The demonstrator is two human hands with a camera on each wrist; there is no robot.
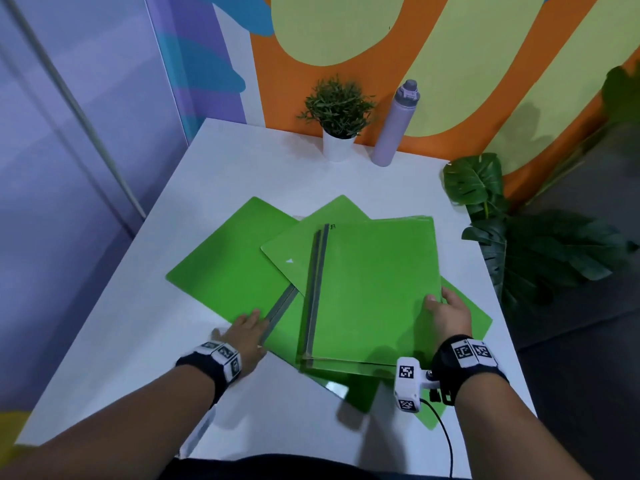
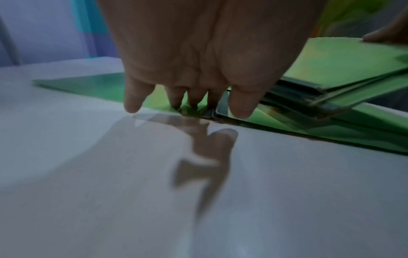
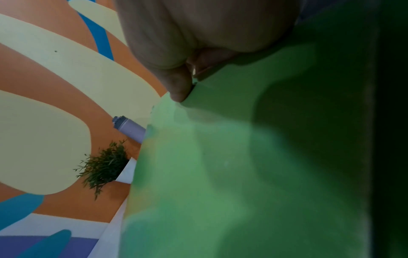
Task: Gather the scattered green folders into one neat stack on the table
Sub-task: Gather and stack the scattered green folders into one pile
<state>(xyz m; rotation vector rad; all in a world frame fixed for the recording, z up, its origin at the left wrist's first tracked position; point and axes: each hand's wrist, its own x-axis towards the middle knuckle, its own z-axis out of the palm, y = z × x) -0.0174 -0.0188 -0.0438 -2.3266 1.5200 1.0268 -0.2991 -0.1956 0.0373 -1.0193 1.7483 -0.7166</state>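
Observation:
Several green folders lie fanned over each other on the white table (image 1: 242,161). My left hand (image 1: 247,325) lies low on the table, its fingers (image 2: 240,104) touching the near corner of the leftmost folder (image 1: 232,265) by its grey spine (image 2: 209,113). My right hand (image 1: 446,313) pinches the right edge of the top pile of folders (image 1: 374,289), thumb (image 3: 176,87) on top and fingers underneath. The pile's near end is lifted slightly. Under it lie a tilted folder (image 1: 298,244) and a bottom one (image 1: 471,320). In the right wrist view the folder (image 3: 220,165) fills the frame.
A small potted plant (image 1: 337,116) and a purple bottle (image 1: 394,126) stand at the table's back edge by the painted wall. A large leafy plant (image 1: 502,237) stands off the table's right side. Bare tabletop shows at the left and front.

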